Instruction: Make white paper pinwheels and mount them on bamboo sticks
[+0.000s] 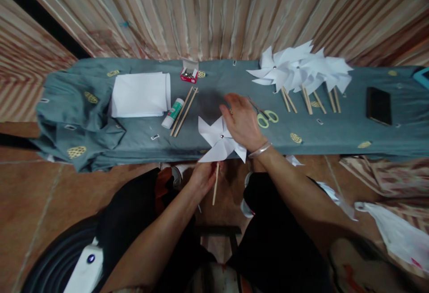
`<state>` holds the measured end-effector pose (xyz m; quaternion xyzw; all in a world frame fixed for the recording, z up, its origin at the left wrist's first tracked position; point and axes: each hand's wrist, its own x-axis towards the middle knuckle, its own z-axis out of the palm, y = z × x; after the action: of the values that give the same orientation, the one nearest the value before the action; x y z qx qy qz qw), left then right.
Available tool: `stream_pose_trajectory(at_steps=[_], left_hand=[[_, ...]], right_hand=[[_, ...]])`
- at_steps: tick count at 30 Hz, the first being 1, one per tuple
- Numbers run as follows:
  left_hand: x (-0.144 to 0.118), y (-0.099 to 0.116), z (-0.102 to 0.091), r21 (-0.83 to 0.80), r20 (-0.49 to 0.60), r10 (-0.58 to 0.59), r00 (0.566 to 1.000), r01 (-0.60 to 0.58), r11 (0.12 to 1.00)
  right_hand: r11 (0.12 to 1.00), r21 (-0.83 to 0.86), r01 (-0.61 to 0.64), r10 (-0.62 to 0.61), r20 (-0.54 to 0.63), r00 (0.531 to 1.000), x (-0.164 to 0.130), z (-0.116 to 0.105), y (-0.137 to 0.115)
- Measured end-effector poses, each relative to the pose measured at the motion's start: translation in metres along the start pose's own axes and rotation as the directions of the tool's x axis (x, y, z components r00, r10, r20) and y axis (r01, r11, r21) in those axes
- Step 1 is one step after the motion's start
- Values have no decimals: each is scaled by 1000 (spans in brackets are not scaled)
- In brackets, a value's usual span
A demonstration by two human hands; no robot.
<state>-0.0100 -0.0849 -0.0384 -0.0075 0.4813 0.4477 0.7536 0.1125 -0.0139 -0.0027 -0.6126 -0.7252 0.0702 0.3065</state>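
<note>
A white paper pinwheel (214, 138) with a shiny pin at its centre is held at the table's front edge, its wooden stick (216, 185) pointing down. My left hand (203, 177) is closed behind and below the blades, around the upper part of the stick; its fingertips are partly hidden by the paper. My right hand (241, 121) is beside the pinwheel's right blades with its fingers extended and apart, gripping nothing. Just right of that hand lie scissors (267, 117) with light green handles.
On the cloth-covered table (144, 138) lie folded white paper (140, 95), a glue stick (173, 113), two loose wooden sticks (185, 113) and a red box of pins (189, 74). Several finished pinwheels (301, 67) and a dark phone (378, 105) are to the right. Paper scraps (337, 198) lie below.
</note>
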Motion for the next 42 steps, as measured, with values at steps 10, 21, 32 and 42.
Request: stream_pose_trajectory(at_steps=[10, 21, 32, 42], left_hand=[[12, -7, -6, -63, 11, -43, 999, 43, 997], [11, -6, -5, -115, 27, -47, 999, 50, 992], [9, -5, -3, -122, 0, -65, 998, 65, 990], [9, -5, -4, -135, -1, -83, 997, 82, 987]], right_hand=[[969, -192, 157, -120, 191, 974, 11, 40, -19], [981, -135, 137, -111, 189, 976, 12, 53, -11], [984, -63, 167, -155, 165, 974, 12, 59, -16], [974, -69, 218, -203, 179, 963, 14, 65, -20]])
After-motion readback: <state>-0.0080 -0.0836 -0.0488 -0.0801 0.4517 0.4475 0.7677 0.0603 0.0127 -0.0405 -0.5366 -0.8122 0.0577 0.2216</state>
